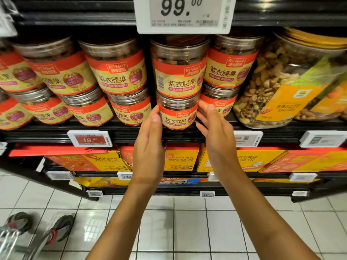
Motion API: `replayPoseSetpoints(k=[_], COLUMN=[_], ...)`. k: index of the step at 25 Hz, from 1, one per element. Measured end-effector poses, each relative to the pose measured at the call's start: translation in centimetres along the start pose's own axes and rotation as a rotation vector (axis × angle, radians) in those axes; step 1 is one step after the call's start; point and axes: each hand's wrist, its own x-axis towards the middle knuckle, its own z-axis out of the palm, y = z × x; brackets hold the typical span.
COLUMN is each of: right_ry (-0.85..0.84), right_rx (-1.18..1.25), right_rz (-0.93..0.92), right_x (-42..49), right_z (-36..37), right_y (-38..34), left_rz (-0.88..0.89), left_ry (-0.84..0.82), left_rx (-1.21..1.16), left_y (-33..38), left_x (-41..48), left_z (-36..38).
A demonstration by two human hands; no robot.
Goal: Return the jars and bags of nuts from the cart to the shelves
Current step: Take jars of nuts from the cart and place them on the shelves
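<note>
Clear plastic jars of cashews with red and yellow labels stand two high in rows on a black shelf (131, 133). One lower jar (177, 114) sits at the shelf's front edge, with another jar (179, 72) stacked on top of it. My left hand (150, 145) is at that lower jar's left side, fingers straight, fingertips against it. My right hand (216, 132) is at its right side, fingers straight and spread, close to or touching it. Neither hand curls round the jar.
Large jars of mixed nuts (277, 85) stand at the right on the same shelf. Red and yellow gift boxes (244, 160) fill the shelf below. A big price tag (185, 14) hangs overhead. The cart's wheels (60, 229) show at lower left on the white tiled floor.
</note>
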Motion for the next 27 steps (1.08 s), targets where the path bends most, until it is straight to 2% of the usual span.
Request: replayPoseSetpoints(k=[4, 8, 12, 16, 19, 21, 27], right_ry=[-0.027, -0.054, -0.106, -0.335, -0.582, -0.756, -1.039], right_rx=[-0.02, -0.113, -0.288, -0.346, -0.338, -0.34, -0.289], right_rz=[0.001, 0.041, 0.091, 0.15, 0.17, 0.211, 0.338], right_x=[0.5, 0.2, -2.4, -7.7, -11.7, -14.3, -21.9], right_z=[-0.2, -1.0, -1.5, 0.2, 3.6, 6.6, 17.0], right_y=[0.1, -0.9, -4.4, -8.3, -10.1, -10.0, -8.0], left_rz=[-0.009, -0.038, -0.138, -0.2, -0.252, -0.299, -0.379], left_ry=[-0.031, 0.049, 0.168, 0.273, 0.432, 0.564, 1.037], left_rx=[0.039, 0.035, -0.064, -0.055, -0.047, -0.049, -0.185], left_y=[0.4, 2.2, 6.4, 11.6, 14.4, 15.2, 14.6], left_x=[-0.3, -1.9, -6.0, -12.2, -17.8, -21.9, -32.0], left_z=[-0.5, -2.0, -4.6, -8.5, -12.8, -15.6, -22.2])
